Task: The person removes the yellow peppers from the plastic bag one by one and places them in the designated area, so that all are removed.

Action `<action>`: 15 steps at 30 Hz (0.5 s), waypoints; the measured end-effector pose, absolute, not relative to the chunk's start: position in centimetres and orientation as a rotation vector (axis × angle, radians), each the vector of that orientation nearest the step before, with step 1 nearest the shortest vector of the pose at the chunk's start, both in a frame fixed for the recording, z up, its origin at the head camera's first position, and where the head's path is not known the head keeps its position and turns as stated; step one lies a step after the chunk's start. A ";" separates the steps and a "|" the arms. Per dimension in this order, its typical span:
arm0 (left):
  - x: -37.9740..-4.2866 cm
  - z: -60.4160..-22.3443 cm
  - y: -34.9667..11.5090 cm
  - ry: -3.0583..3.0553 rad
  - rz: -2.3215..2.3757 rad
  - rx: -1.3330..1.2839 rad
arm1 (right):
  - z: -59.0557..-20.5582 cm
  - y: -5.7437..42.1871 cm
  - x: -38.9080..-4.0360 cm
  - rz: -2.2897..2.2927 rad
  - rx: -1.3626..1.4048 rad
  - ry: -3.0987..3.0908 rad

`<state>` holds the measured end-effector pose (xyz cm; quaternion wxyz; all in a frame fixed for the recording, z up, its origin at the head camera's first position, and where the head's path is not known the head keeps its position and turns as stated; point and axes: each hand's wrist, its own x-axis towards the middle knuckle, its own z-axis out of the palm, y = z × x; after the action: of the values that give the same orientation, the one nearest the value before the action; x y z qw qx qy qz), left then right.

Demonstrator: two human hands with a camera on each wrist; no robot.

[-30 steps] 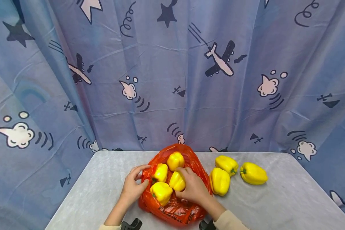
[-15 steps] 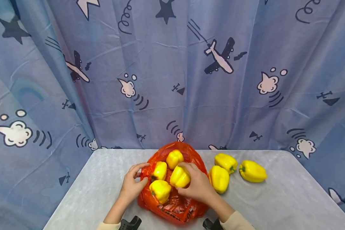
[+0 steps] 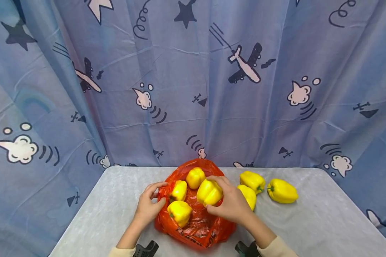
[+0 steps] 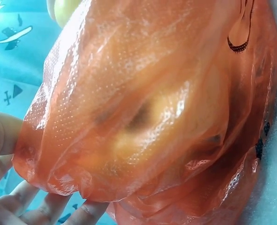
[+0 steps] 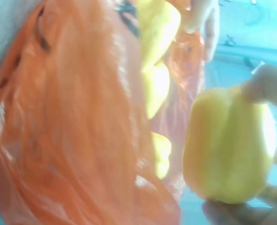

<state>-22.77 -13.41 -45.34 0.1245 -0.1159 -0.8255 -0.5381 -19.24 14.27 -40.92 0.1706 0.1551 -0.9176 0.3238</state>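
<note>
A yellow bell pepper (image 3: 209,192) hangs over the right side of a red plastic bag's (image 3: 209,233) mouth, clamped between the fingers (image 5: 267,84) and thumb of the right hand (image 3: 234,203). I judge that the move turns on this: from those fingers, the pepper lies leftward, toward the bag's middle; its longer axis seems to run from fingertips to thumb. The right hand is plainly nearer. Inside the bag, apart from it, sit three other peppers (image 3: 180,213). The left hand (image 3: 149,206) holds the bag's left rim, digits bent around it. Rightward on the pale table (image 3: 296,232) lie three loose peppers (image 3: 282,191), one partly hidden from me.
</note>
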 end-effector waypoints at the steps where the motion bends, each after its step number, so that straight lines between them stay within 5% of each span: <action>1: -22.8 -45.4 -13.4 -2.408 -1.567 -0.337 | -40.7 14.5 -19.1 0.913 0.437 -2.598; 15: -22.6 -45.2 -13.4 -2.419 -1.562 -0.324 | -39.4 18.5 -18.1 0.869 0.362 -2.520</action>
<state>-22.63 -13.40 -45.23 0.1215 -0.1110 -0.8286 -0.5350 -18.11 18.51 -39.35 0.2240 0.1310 -0.9130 0.3149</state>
